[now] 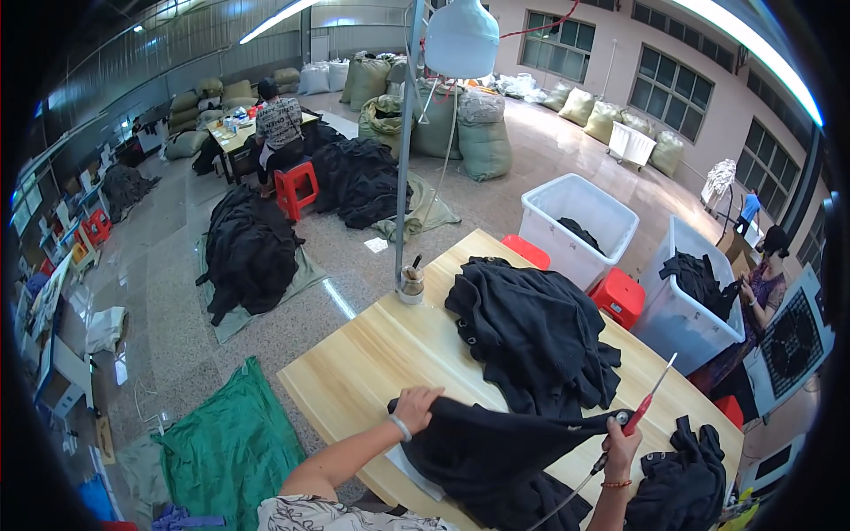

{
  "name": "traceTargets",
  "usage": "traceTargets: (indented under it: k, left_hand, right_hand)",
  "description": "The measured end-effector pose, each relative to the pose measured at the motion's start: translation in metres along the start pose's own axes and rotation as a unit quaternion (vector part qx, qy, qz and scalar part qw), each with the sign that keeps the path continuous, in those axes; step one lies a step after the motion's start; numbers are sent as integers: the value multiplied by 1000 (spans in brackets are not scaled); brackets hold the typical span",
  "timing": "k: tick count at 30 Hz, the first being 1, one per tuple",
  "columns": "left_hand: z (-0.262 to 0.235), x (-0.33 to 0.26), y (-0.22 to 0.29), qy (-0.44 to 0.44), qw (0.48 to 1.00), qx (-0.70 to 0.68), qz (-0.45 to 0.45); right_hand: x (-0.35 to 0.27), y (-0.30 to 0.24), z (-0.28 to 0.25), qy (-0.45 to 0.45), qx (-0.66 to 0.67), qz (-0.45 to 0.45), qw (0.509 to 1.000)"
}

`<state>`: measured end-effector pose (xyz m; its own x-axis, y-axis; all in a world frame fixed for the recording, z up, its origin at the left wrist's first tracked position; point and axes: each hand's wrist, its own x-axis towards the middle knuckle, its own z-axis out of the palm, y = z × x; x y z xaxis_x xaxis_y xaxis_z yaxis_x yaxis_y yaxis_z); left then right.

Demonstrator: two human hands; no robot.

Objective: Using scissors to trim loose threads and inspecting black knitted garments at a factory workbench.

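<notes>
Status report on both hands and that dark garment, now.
Left hand gripping dark garment on wooden table. Right hand holding red-handled tool at its edge. Black clothing pile just behind.

You stand in a hall with a speckled floor [168, 292], stuffed sacks [482, 133] along pink walls [611, 62], barred windows [668, 88].

The room is evenly and brightly lit. Long ceiling tube lights [276, 18] burn white at the top, one streak overexposed at the upper right, and daylight enters through the windows [670, 91] on the right wall. The polished floor [168, 292] carries pale glare streaks. Shadows on the table [372, 354] are soft and faint. Black garments lose detail. Fisheye bending curves straight edges, and a black vignette rings the frame; far corners look soft.
</notes>
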<state>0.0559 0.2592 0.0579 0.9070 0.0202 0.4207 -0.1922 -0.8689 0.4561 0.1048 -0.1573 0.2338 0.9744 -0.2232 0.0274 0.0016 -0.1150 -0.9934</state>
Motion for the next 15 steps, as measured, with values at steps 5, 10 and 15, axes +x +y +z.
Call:
traceTargets:
  k: [5,10,15]
  left_hand:
    - [-66,49,16,117,986,14,121]
    - [-40,-24,-13,-53,972,21,230]
    - [-2,-111,-16,-230,950,42,209]
  right_hand:
    - [-11,-20,-33,35,-51,-18,998]
    - [-63,82,-80,-38,-202,61,977]
    - [-141,178,-95,-90,-350,226,905]
